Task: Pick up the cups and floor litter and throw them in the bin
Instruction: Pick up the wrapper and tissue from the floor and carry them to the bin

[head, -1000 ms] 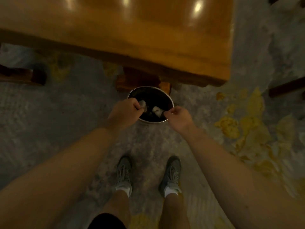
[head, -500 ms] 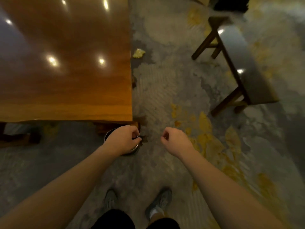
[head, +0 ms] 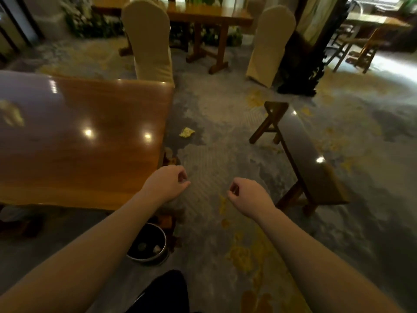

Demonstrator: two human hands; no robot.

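Note:
A round metal bin (head: pixel 164 251) stands on the floor by the table's near right corner, partly under my left forearm, with two small crumpled pieces inside it. A crumpled yellowish scrap of litter (head: pixel 186 132) lies on the carpet ahead, just right of the table's edge. My left hand (head: pixel 168 182) hovers above the floor past the bin, fingers loosely curled and holding nothing. My right hand (head: pixel 247 196) is level with it to the right, also curled and holding nothing.
A large glossy wooden table (head: pixel 85 141) fills the left. A dark wooden bench (head: pixel 302 154) runs along the right. Two cloth-covered chairs (head: pixel 150 41) stand farther ahead near another table (head: pixel 209 16). Patterned carpet lies between the table and bench.
Both hands dropped small pieces into the bin and drew back. My view lifted from the bin to the room ahead, so the bin now sits low under my left arm.

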